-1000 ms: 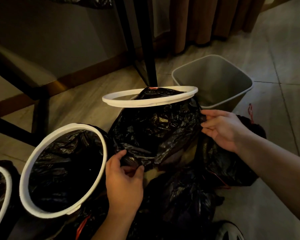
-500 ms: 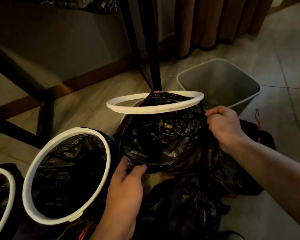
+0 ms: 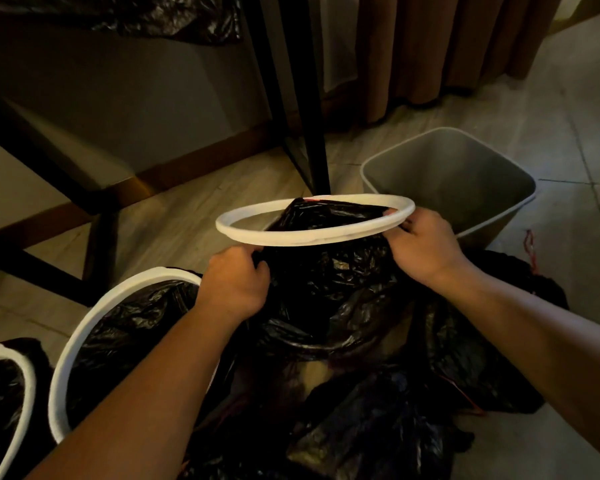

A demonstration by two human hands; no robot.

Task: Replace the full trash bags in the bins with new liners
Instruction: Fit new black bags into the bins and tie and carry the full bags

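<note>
A white bin ring (image 3: 257,235) sits tilted over a bulging black trash bag (image 3: 329,271) at the centre. My left hand (image 3: 234,284) grips the bag's plastic just below the ring's near left side. My right hand (image 3: 421,247) holds the ring's right end together with the bag there. To the left stands a round bin with a white rim (image 3: 118,299) and a black liner (image 3: 125,327) inside. A second white-rimmed lined bin (image 3: 28,382) shows at the far left edge. An unlined grey rectangular bin (image 3: 451,178) stands behind on the right.
More crumpled black bags (image 3: 378,438) lie on the tiled floor in front of me and to the right (image 3: 492,358). A black table leg (image 3: 312,133) rises just behind the ring. Brown curtains (image 3: 430,46) hang at the back. A dark chair frame (image 3: 97,244) stands left.
Both hands moved up the bag. My left hand went from the bag's lower fold to just under the ring; my right hand rose from the bag's side to the ring's right end.
</note>
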